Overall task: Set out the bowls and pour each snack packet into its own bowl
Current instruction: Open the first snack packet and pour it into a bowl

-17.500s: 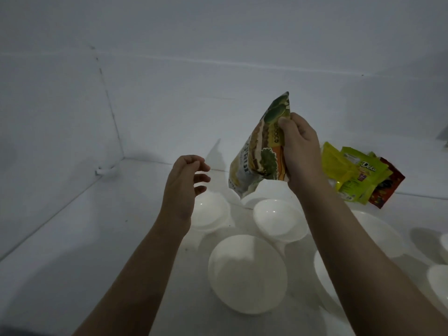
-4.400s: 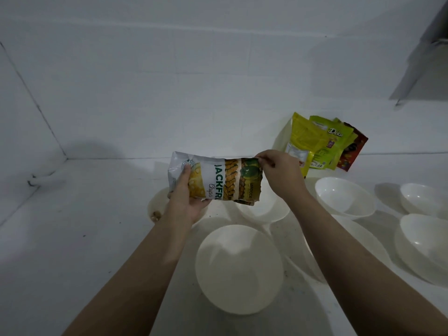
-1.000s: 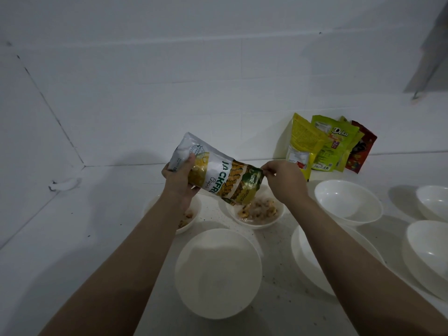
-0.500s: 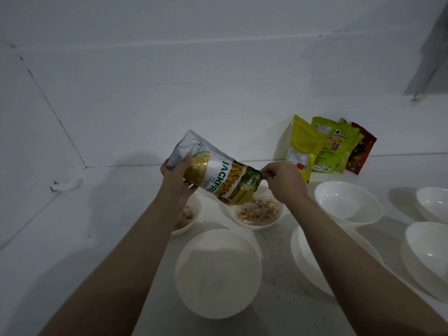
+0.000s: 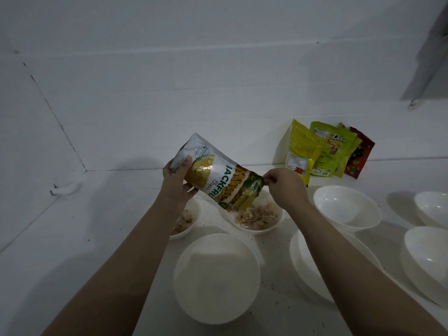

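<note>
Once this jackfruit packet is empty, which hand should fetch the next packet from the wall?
Right, probably. The right hand only pinches the jackfruit packet mouth and lies nearer the packets against the wall; the left hand grips the packet's raised end.

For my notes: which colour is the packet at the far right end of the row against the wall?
Dark red packet, with some printed design; head view.
</note>
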Demonstrator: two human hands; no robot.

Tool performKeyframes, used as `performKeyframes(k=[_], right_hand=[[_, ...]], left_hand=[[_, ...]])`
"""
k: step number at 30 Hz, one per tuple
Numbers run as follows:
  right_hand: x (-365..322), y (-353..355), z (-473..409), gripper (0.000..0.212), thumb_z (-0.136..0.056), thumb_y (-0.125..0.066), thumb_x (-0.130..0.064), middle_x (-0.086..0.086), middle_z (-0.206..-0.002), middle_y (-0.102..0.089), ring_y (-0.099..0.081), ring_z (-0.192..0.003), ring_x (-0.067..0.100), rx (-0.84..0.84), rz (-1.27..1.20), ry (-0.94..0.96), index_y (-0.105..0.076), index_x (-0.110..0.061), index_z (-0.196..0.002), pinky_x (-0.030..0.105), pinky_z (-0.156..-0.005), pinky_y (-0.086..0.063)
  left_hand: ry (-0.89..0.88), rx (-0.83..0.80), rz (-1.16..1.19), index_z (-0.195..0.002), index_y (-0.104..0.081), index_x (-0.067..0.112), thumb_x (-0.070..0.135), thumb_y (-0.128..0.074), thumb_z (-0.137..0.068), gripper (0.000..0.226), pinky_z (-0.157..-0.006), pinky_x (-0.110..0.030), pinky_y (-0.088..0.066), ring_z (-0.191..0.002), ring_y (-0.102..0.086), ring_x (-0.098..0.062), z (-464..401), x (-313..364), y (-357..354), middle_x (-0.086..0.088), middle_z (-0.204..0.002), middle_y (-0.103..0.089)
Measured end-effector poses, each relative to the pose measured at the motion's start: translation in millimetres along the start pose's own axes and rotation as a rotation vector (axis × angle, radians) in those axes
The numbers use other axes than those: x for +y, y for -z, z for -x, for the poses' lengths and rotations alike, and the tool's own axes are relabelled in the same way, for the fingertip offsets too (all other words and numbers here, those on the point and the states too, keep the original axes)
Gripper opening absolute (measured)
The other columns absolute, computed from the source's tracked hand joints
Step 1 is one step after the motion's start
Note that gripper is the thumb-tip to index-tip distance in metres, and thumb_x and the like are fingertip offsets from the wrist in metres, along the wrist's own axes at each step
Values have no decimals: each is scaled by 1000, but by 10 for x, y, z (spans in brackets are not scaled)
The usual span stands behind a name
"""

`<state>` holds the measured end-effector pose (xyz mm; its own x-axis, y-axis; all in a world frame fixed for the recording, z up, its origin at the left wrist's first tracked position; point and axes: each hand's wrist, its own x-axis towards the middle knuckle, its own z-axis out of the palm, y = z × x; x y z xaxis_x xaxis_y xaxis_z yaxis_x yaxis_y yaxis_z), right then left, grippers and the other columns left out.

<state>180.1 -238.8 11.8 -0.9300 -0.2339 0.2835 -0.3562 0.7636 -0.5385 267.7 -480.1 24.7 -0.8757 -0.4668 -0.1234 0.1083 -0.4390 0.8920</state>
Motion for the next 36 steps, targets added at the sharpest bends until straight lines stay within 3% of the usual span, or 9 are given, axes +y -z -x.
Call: performKeyframes(k=[7, 13, 19, 24, 26, 30, 33, 36], right_hand=[[30, -13, 3, 21, -94, -57, -14, 2, -95, -74, -64, -88, 22, -18, -5, -18, -76, -21, -99, 29, -64, -45], [-129, -131, 145, 25, -96, -52, -33, 1, -107, -72, -61, -102, 26, -68, -127, 34, -64, -28, -118, 42, -86, -53], [-227, -24, 50, 23, -96, -57, -16, 1, -102, -75, -65, -96, 19, 28, -278, 45, -76, -19, -109, 25, -78, -46], [-128, -62, 22, 23, -94, -58, -11, 1, -97, -76, -65, -89, 15, 120, -337, 28, -78, -17, -106, 17, -68, -39], [-75, -93, 39, 23, -95, -58, -11, 2, -94, -76, -63, -85, 14, 134, -362, 5, -78, -17, -106, 14, -64, -38], [-51, -149, 98, 25, -96, -57, -11, 1, -97, -76, -63, -85, 12, 109, -423, 3, -76, -18, -110, 15, -67, -41], [-4, -145, 116, 27, -96, -56, -11, 1, -96, -76, -64, -86, 13, 103, -411, -3, -76, -19, -112, 13, -66, -41], [33, -115, 161, 31, -93, -56, -8, 0, -100, -75, -65, -91, 14, 67, -365, 3, -74, -20, -116, 19, -72, -41]], left_hand=[[-22, 2, -13, -140, -34, 26, 32, -72, -86, 66, -79, -45, -59, -109, -64, -33, -10, -1, -27, -10, -132, -54], [-32, -22, -66, -138, -31, 28, 35, -70, -87, 64, -86, -45, -56, -111, -62, -29, -26, 34, -101, -5, -128, -54], [-54, -59, -136, -140, -30, 30, 34, -69, -88, 65, -78, -38, -58, -110, -63, -26, -24, 57, -203, -2, -131, -53], [-44, -88, -113, -152, -1, 41, 37, -66, -88, 92, -102, -52, -45, -124, -54, -29, -61, 20, -218, -3, -136, -48], [6, -122, -150, -152, -14, 37, 48, -68, -80, 90, -106, -54, -42, -128, -51, -30, -66, -33, -203, -5, -145, -46], [85, -224, -127, -140, -45, 22, 54, -60, -81, 69, -96, -50, -51, -121, -59, -30, -12, -161, -213, -7, -137, -57], [92, -252, -107, -137, -48, 23, 50, -55, -90, 55, -101, -56, -46, -121, -59, -30, -26, -174, -279, -6, -135, -59], [75, -270, -194, -134, -49, 27, 48, -54, -94, 46, -104, -55, -44, -122, -58, -28, -41, -126, -354, 0, -135, -59]])
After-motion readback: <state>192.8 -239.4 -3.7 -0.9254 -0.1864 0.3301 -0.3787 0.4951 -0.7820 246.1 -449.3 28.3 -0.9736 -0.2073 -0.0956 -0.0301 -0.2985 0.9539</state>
